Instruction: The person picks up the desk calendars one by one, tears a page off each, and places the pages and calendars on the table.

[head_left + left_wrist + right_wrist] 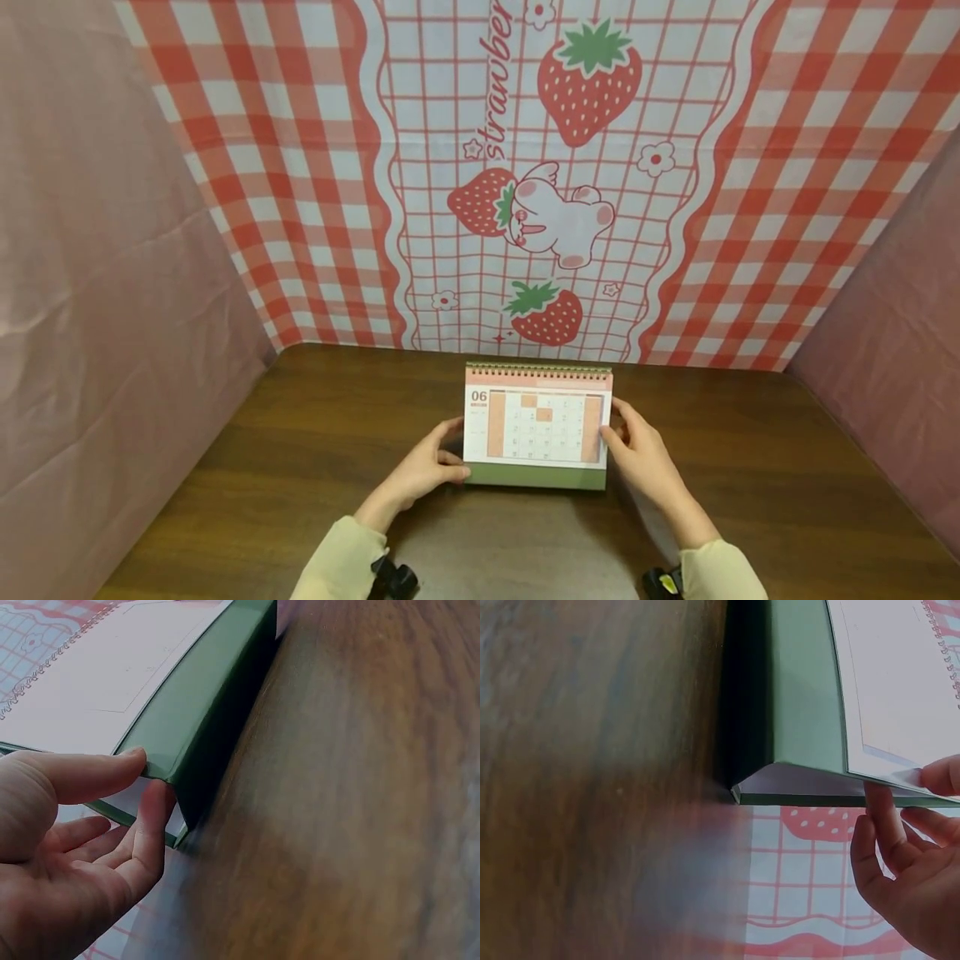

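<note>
Head view: the desk calendar [537, 427] is held roughly midway between the left and right edges of the surface [315, 442], its front panel [202, 667] pinched near the lower left corner by the left grip [422, 468] and along the right side by the right grip [641, 454]. Whether its base touches the surface cannot be told. For steadiness, both sides are best supported evenly, with the pages [889, 667] pressed only lightly.

Brown wood-grain table [247, 450], palely lit at its near middle. It is backed by a red-and-white checked cloth [810, 150], printed centrally with strawberries [588, 92] and flowers [657, 158]. Sides are flanked by pink left drape [112, 250], creased, and right drape [885, 275].
</note>
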Tool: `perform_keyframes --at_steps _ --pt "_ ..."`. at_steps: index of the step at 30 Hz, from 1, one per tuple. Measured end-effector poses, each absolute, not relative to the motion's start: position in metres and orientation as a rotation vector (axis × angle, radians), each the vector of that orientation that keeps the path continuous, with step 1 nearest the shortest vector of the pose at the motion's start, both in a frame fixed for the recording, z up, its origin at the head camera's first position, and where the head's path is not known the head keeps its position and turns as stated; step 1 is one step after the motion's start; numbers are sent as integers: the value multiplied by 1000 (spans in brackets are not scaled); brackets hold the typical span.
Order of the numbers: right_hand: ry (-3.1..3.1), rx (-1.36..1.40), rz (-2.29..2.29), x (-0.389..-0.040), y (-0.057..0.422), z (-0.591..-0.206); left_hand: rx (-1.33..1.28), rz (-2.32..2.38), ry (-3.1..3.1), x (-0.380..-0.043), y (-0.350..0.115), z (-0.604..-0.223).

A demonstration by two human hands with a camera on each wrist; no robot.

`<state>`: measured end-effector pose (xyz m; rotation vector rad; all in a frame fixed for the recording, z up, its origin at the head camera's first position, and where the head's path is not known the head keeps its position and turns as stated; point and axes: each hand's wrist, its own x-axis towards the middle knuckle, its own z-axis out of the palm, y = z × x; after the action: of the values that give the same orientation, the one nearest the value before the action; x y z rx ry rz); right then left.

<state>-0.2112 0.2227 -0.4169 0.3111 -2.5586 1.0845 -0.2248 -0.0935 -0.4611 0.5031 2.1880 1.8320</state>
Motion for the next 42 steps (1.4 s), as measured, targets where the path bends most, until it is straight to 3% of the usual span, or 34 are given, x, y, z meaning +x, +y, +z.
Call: perform_keyframes --at_steps 26,33,42 --pt "-2484 338 911 -204 215 -412 505 1816 2286 -222 -94 -460" --pt "-2425 232 881 -204 209 -411 474 1829 2294 -204 -90 -432" --pt "-2377 194 860 -203 207 -413 506 1823 2246 -205 -90 -433"
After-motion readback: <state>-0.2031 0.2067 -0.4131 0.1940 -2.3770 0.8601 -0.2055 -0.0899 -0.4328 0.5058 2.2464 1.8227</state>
